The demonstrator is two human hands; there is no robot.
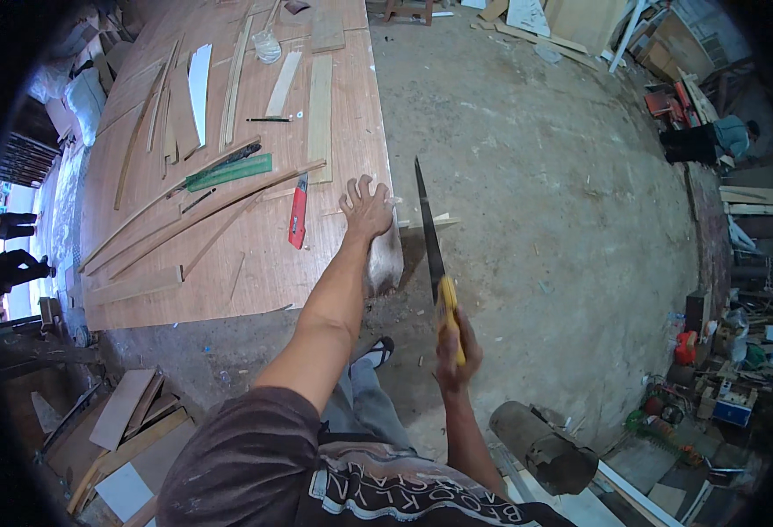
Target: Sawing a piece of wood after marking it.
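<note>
My right hand [455, 351] is wrapped round the yellow handle of a handsaw [430, 233]. Its long dark blade points away from me, just off the table's right edge. In the picture the blade crosses a thin pale wood strip [446, 221] that juts out past the edge; whether they touch I cannot tell. My left hand [366, 209] presses down at the table edge with its fingers spread and bent, over the inner part of that strip. A red utility knife [297, 215] lies left of this hand, beside long thin wood strips [220, 209].
The wooden table [255, 299] also bears a green ruler-like piece [228, 172], a pencil [269, 119], a white strip [199, 92] and a clear cup [267, 46]. A dark cylinder [545, 448] lies near my right side. Clutter lines the right wall, where another person [711, 140] bends over.
</note>
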